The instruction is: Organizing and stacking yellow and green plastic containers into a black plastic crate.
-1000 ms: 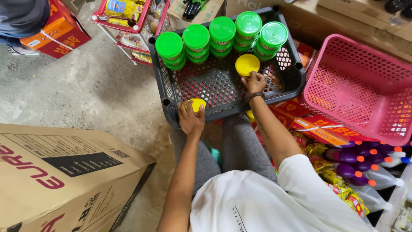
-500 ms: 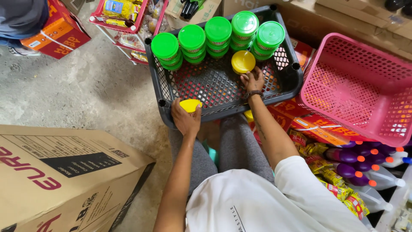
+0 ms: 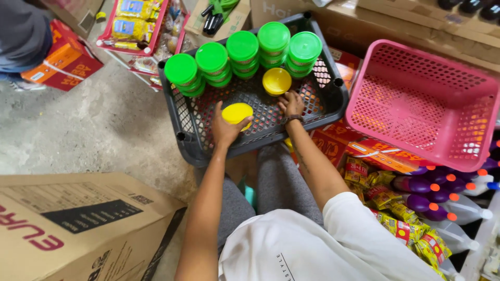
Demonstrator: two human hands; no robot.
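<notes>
A dark grey plastic crate [image 3: 187,145] rests against my knees. Stacks of green-lidded jars [image 3: 242,49] line its far side. My left hand [image 3: 225,127] grips a yellow-lidded jar [image 3: 237,113] over the crate's near middle. A second yellow-lidded jar [image 3: 276,81] stands in front of the green stacks. My right hand [image 3: 291,104] rests just below that jar, fingers spread on the crate's mesh floor, holding nothing.
A pink mesh basket [image 3: 416,104] lies to the right, over red boxes. Purple bottles [image 3: 427,190] and yellow snack packets [image 3: 396,213] fill the lower right. A large cardboard box [image 3: 78,224] stands at lower left. A red box [image 3: 65,57] and a packet tray [image 3: 133,26] lie beyond.
My left hand has carried its yellow jar from the crate's front rim into the crate. My right hand has let go of the other yellow jar, which now stands by the green stacks.
</notes>
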